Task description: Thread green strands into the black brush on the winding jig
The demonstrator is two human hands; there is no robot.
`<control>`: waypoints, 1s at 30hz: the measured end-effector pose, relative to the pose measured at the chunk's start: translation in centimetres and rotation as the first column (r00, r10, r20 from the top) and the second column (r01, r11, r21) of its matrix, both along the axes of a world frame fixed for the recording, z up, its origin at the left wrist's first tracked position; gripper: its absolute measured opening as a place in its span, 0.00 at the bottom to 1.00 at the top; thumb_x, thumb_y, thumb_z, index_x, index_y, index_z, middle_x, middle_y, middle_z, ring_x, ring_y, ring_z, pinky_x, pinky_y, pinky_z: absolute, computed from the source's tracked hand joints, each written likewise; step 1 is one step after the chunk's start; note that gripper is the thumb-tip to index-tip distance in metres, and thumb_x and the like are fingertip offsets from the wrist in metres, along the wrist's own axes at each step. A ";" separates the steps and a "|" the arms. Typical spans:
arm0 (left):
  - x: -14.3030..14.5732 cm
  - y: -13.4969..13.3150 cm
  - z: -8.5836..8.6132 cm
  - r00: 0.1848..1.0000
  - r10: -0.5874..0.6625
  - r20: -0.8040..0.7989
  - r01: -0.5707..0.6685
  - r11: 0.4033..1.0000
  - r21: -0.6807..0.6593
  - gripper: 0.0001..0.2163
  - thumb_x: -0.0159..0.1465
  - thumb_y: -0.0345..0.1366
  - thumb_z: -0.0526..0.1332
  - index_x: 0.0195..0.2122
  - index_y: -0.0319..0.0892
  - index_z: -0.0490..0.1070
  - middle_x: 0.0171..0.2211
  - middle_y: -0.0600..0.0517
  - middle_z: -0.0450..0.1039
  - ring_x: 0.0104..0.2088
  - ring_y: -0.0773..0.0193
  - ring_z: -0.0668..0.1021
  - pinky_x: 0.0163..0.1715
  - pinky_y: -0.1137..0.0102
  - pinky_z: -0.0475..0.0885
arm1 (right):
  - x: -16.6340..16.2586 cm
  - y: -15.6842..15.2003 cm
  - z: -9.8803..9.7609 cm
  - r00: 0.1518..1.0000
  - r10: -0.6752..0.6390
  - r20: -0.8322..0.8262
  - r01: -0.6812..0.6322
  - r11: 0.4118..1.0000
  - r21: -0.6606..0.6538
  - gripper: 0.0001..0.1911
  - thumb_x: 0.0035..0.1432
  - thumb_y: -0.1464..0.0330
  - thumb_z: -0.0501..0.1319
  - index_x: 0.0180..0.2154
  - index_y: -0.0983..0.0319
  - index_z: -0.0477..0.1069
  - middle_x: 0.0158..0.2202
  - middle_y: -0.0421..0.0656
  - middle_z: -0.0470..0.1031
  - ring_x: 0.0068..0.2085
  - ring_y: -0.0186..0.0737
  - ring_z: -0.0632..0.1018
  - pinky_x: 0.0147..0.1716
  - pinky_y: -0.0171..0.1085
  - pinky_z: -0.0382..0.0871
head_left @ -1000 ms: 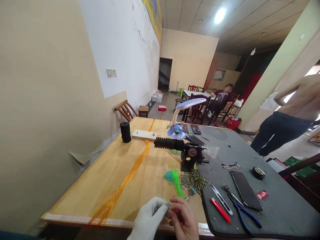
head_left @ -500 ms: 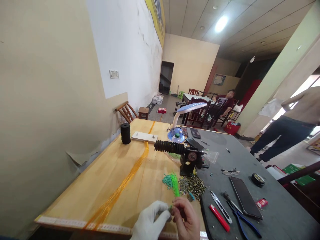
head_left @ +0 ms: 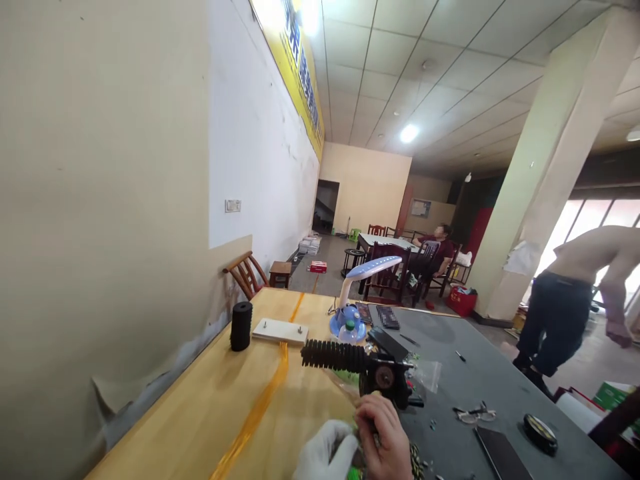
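My left hand [head_left: 323,457], in a white glove, and my bare right hand [head_left: 383,437] meet at the bottom edge of the view, fingers pinched together on something small and green that I cannot make out. Just beyond them stands a black winding device [head_left: 385,383] with a ribbed black rod [head_left: 333,355] pointing left. A bundle of orange strands [head_left: 260,403] runs along the wooden table [head_left: 200,413] toward a small white board [head_left: 279,331].
A black spool [head_left: 241,325] stands near the wall. A blue desk lamp [head_left: 357,293] is behind the device. On the grey mat [head_left: 475,387] lie glasses [head_left: 473,415], a phone [head_left: 503,457] and a round black tin [head_left: 541,433]. A shirtless person [head_left: 570,307] stands right; another sits far back.
The view has tilted up, so my hands sit lower in frame and nearer the black device. The green beads, cutters and pliers have left the view. The standing person has bent forward.
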State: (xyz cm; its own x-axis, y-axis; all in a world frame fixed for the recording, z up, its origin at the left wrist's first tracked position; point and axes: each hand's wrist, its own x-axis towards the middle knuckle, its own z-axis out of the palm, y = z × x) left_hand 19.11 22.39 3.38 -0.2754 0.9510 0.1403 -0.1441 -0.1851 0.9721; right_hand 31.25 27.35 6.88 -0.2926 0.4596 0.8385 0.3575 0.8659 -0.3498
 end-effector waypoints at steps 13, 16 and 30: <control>-0.3 7.4 -0.2 0.927 0.066 0.368 -0.077 0.997 0.015 0.25 0.47 0.54 0.72 0.34 0.35 0.79 0.33 0.44 0.82 0.37 0.53 0.81 0.41 0.64 0.77 | -2.6 6.5 1.7 0.990 -0.118 0.073 0.125 0.988 -0.093 0.09 0.65 0.67 0.57 0.33 0.59 0.74 0.49 0.48 0.78 0.55 0.50 0.74 0.52 0.50 0.71; -0.1 8.0 -0.4 0.902 0.045 0.429 -0.060 0.998 0.021 0.24 0.46 0.52 0.73 0.34 0.35 0.79 0.32 0.44 0.82 0.36 0.54 0.81 0.40 0.65 0.77 | -2.7 6.9 1.4 0.992 -0.114 0.048 0.118 0.990 -0.083 0.09 0.65 0.67 0.57 0.33 0.59 0.74 0.48 0.48 0.79 0.52 0.49 0.76 0.51 0.48 0.72; 0.2 8.0 -0.1 0.867 0.111 0.486 -0.104 0.994 -0.042 0.25 0.42 0.52 0.75 0.32 0.35 0.80 0.35 0.41 0.83 0.37 0.52 0.82 0.41 0.64 0.77 | -2.9 7.2 1.4 0.991 -0.131 0.038 0.134 0.988 -0.074 0.10 0.65 0.65 0.58 0.33 0.59 0.76 0.46 0.48 0.79 0.50 0.49 0.76 0.50 0.48 0.73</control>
State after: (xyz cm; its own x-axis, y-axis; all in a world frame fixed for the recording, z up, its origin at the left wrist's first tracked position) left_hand 19.31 30.44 3.25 -0.4056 0.9126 -0.0516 -0.5797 -0.2132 0.7864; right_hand 28.31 34.53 8.28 -0.2522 0.5579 0.7906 0.4798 0.7816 -0.3985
